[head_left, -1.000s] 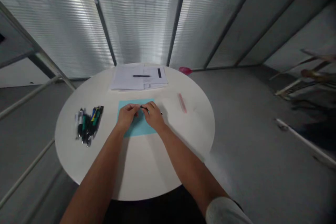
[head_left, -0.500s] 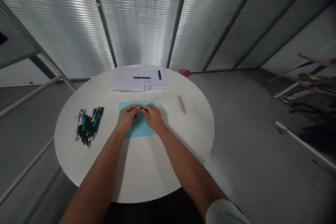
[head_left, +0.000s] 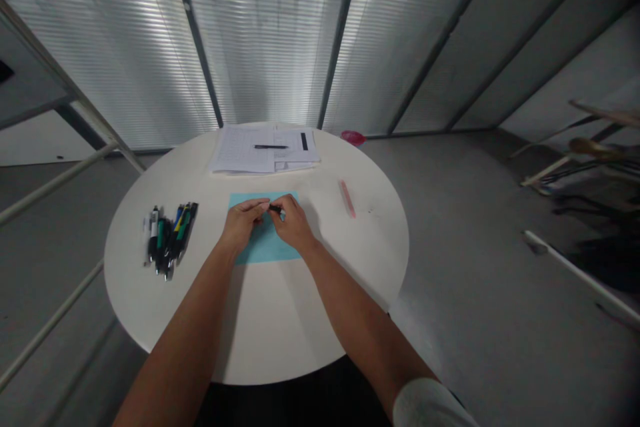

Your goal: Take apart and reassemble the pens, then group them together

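Observation:
Above a light blue sheet [head_left: 267, 247], my two hands meet fingertip to fingertip. My right hand [head_left: 294, 223] is closed, pinching a short black pen part [head_left: 275, 209]. My left hand [head_left: 240, 223] is closed too, its thumb and fingers pressed together at the left end of that part. Whatever sits between the left fingertips is too small and hidden to name. The blue sheet lies flat on the round white table [head_left: 280, 327], partly covered by both hands.
Several pens [head_left: 170, 237] lie bunched at the left. Printed papers [head_left: 245, 150] rest at the back with a black pen [head_left: 271, 147] on top. A pinkish-red stick [head_left: 347, 199] and tiny dark bits [head_left: 371, 210] lie at the right. Metal rails [head_left: 60, 180] stand left of the table.
My right fingers have shifted slightly around the black pen part, and less of it shows toward the palm. The blue sheet appears slightly further right. Both hands stay together.

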Demonstrator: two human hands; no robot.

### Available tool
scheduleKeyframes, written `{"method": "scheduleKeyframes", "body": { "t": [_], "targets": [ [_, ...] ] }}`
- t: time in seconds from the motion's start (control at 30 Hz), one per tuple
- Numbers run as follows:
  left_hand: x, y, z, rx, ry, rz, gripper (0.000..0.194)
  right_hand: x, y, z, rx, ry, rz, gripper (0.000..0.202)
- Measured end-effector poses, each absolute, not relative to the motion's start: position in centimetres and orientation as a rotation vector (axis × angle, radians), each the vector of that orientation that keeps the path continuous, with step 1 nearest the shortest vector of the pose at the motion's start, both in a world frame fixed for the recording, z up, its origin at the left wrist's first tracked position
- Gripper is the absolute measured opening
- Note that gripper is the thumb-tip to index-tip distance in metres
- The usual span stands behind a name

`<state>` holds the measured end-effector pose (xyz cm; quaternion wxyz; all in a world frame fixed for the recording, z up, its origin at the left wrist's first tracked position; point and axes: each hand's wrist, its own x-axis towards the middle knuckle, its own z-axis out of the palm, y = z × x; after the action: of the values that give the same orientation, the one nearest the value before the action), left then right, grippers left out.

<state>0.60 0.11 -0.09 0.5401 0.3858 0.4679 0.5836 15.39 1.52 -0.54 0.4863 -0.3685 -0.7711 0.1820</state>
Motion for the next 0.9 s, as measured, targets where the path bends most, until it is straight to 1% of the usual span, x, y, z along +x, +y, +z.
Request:
{"method": "scheduleKeyframes", "body": {
  "t": [0.07,0.23,0.33,0.4,0.57,0.77,0.9],
  "targets": [
    [0.7,0.1,-0.1,0.915,1.125,1.395,0.033,15.4,1.6,-0.6,-0.908,-1.873,0.435,0.002],
    [0.7,0.4,-0.5,0.933,1.103,1.425,0.024,15.4,1.5,-0.6,-0.903,-1.88,0.427,0.003],
    [0.7,0.4,-0.5,0.924,1.101,1.431,0.023,15.4,1.4,-0.6,-0.911,-1.877,0.419,0.01],
    [0.8,0.3,-0.3,0.891,1.105,1.433,0.024,15.4,1.4,-0.6,-0.925,-1.882,0.412,0.013],
    [1.0,0.0,0.6,0.774,1.061,1.444,0.026,15.7,1.5,-0.7,-0.968,-1.928,0.397,0.012],
    [0.9,-0.1,1.0,0.724,0.997,1.452,0.038,16.1,1.2,0.0,-1.147,-2.042,0.25,0.029],
    [0.7,-0.1,1.0,0.698,0.97,1.475,0.042,16.1,0.8,0.5,-1.143,-2.05,0.291,0.033]
  ]
}}
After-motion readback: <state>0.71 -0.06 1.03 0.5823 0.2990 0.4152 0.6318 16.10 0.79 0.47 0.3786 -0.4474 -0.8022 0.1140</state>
